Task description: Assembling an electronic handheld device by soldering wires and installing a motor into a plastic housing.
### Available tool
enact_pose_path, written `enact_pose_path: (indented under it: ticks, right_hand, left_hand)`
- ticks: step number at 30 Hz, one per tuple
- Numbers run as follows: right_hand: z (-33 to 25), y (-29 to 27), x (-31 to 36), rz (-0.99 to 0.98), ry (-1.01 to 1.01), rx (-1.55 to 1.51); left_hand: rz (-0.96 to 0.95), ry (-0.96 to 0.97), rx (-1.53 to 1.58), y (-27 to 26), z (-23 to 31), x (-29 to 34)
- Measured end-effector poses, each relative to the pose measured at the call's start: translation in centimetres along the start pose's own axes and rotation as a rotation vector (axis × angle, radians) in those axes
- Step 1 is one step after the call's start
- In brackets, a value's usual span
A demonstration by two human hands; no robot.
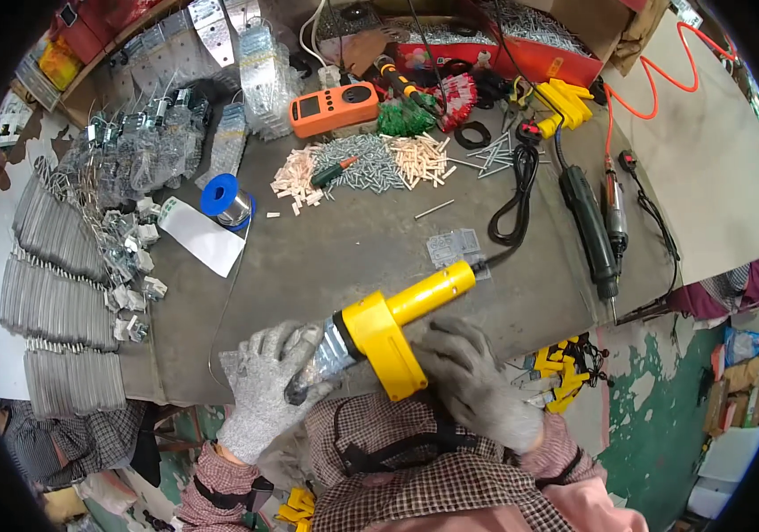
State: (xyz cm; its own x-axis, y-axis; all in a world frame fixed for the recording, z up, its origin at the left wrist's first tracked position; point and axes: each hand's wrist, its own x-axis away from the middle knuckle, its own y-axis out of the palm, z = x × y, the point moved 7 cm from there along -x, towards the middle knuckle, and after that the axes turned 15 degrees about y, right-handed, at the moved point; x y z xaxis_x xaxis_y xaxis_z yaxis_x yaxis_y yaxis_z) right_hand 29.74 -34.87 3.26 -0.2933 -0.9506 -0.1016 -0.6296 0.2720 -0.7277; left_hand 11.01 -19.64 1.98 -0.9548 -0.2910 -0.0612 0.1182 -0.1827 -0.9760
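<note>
Over the front edge of the bench I have a yellow hand-held electric tool, tilted with its round handle up to the right. A black cable leaves the handle's end. My left hand, in a grey knit glove, is closed around the tool's metal head, which looks wrapped in clear plastic. Beside the yellow housing is my right hand, also gloved, its bent fingers apart and close to the housing; whether they touch it I cannot tell. Just behind the handle, small grey flat plates lie on the bench.
Stacked metal strips and wired parts line the left. A solder spool stands near white paper. Behind are piles of screws, small pale sleeves and an orange meter. A dark electric screwdriver hangs at right.
</note>
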Motion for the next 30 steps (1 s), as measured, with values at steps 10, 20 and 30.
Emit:
enact_pose_path:
  ticks: [10, 20, 30]
  right_hand:
    - [17.9, -17.3, -19.6, 0.268, 0.724, 0.590]
    - [18.7, -21.0, -21.4, 0.686, -0.149, -0.042]
    - [7.1, -14.3, -9.0, -0.082, 0.066, -1.560]
  left_hand:
    - [0.306, -0.024, 0.190, -5.4, 2.8, -3.4]
    - [-0.093, 0.100, 0.340, 0.1, 5.3, -14.1]
    - [-0.284, -0.191, 1.115, -4.9, 1.6, 14.8]
